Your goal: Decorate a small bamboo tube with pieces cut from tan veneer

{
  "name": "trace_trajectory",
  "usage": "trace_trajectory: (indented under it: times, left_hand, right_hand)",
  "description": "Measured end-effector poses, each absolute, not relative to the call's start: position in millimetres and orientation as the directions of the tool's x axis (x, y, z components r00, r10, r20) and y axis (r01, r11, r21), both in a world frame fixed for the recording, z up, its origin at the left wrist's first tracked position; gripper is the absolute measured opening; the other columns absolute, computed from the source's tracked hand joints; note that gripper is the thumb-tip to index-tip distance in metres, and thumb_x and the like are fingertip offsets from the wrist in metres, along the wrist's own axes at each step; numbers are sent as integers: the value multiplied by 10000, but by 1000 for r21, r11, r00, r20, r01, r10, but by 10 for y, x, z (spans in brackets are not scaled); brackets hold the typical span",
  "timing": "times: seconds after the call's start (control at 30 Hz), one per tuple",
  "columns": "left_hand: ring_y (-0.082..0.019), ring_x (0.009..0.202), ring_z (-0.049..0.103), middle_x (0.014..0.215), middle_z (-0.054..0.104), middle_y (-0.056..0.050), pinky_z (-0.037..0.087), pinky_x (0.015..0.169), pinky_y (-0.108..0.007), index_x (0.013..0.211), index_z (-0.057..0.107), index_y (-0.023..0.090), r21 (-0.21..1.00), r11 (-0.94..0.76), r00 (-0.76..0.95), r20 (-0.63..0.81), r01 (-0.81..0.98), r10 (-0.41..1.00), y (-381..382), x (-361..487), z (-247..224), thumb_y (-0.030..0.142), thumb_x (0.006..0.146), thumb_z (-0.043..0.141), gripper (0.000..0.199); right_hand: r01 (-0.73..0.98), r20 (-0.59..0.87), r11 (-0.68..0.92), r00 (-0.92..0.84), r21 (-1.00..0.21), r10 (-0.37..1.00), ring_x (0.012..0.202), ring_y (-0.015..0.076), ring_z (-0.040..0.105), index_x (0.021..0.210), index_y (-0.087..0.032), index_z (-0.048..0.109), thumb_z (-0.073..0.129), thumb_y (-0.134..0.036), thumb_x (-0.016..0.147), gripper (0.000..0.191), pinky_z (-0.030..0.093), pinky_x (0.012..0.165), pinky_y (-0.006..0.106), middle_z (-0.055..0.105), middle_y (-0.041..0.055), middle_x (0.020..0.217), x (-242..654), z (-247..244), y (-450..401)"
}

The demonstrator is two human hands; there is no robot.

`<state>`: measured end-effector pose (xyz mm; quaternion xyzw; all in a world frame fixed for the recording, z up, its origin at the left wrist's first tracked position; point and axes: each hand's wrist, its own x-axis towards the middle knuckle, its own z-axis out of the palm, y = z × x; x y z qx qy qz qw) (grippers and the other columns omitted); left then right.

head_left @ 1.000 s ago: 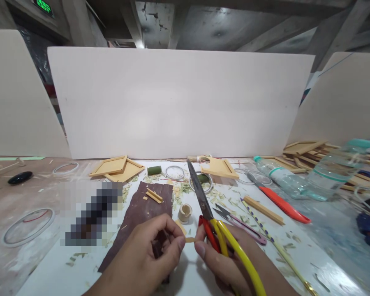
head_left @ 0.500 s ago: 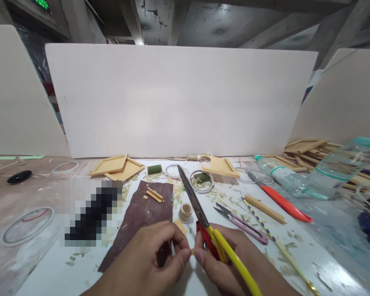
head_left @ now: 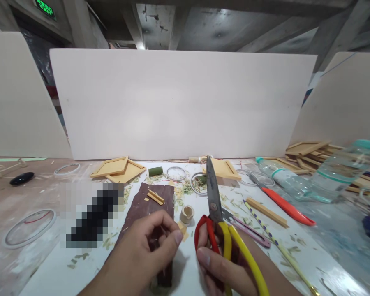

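Scissors (head_left: 215,197) with dark blades and red and yellow handles are held in my right hand (head_left: 228,267), its fingers in and around the loops. The blades point up and look closed. My left hand (head_left: 148,244) is curled with thumb and forefinger pressed together; whatever is between them is too small or hidden to make out. Under that hand lies a brown sheet (head_left: 156,189), partly covered, carrying a small grooved wooden strip (head_left: 156,197) and tiny chips. Between the hands, farther out, stands a short hollow wooden tube (head_left: 187,213), beside a thin yellowish scrap (head_left: 183,230).
Pink-handled snips (head_left: 253,234), a wooden strip (head_left: 267,211), a dotted stick (head_left: 280,242) and a red-handled knife (head_left: 286,205) lie right. Wooden frames (head_left: 120,169), green pieces (head_left: 155,171) and tape rings (head_left: 176,174) sit at the back. Plastic bottles (head_left: 336,176) stand far right.
My hands have moved apart; earlier their fingertips met at a tiny yellowish piece. The scissors have swung more upright, and my right fingers have shifted onto the handles.
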<state>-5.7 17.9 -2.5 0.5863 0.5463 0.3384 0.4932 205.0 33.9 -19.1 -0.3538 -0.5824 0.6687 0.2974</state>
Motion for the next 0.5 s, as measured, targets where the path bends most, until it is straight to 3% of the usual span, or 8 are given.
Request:
trace_trajectory:
  times: [0.1, 0.2, 0.37, 0.5]
  left_hand:
    - [-72, 412, 353, 525, 470, 101, 266, 405, -167, 840, 576, 225, 964, 129, 120, -160, 232, 980, 186, -82, 6, 579, 927, 614, 366]
    - [-72, 414, 364, 519, 485, 98, 277, 404, -159, 825, 566, 228, 973, 142, 92, -160, 183, 983, 187, -92, 38, 611, 904, 633, 396]
    - [-73, 443, 366, 535, 472, 99, 303, 413, -149, 796, 564, 219, 983, 98, 39, -106, 157, 994, 181, -112, 57, 599, 891, 659, 402]
    - [-73, 431, 375, 527, 470, 99, 303, 407, -146, 791, 535, 227, 989, 88, 30, -92, 118, 995, 182, -134, 59, 597, 906, 641, 402]
  right_hand:
    - [-48, -163, -235, -586, -971, 794, 444, 77, 476, 928, -190, 577, 814, -747, 631, 675, 351, 422, 179, 669, -8, 665, 2050, -271, 368]
    - [-75, -144, -262, -676, -962, 723, 437, 93, 484, 910, -173, 604, 719, -945, 409, 928, 326, 399, 190, 696, 40, 631, 2045, -356, 412]
    - [23, -187, -228, -656, -973, 731, 444, 82, 453, 891, -173, 583, 635, -970, 531, 876, 293, 415, 195, 628, 2, 585, 2071, -320, 399]
    - [170, -276, -218, -634, -961, 722, 475, 73, 407, 797, -160, 625, 670, -979, 413, 905, 279, 454, 204, 515, -57, 524, 2091, -203, 374]
